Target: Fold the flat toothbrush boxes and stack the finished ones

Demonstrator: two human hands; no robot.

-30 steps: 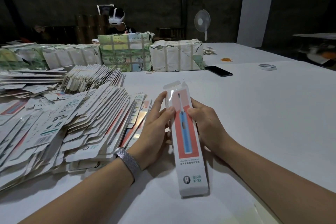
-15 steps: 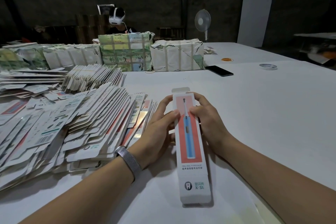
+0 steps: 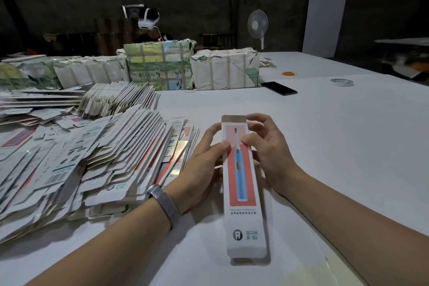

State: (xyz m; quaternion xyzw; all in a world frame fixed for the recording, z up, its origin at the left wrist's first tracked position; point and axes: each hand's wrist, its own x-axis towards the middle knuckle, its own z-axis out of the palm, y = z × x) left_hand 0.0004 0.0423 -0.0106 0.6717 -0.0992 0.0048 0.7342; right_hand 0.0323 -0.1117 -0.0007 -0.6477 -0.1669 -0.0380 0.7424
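We pinch the toothbrush box [image 3: 242, 183] with both left hand [image 3: 204, 165] and right hand [image 3: 267, 151]; tuck its top flap [image 3: 233, 119] squarely, we judge.

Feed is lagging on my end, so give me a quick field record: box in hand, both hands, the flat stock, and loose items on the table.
box: toothbrush box formed, lying lengthwise on the white table, far end flap not tucked
left hand: left hand grips the box's left edge near the top
right hand: right hand pinches the upper right, fingers at the flap
flat stock: flat boxes heaped to the left
loose items: phone, tape roll
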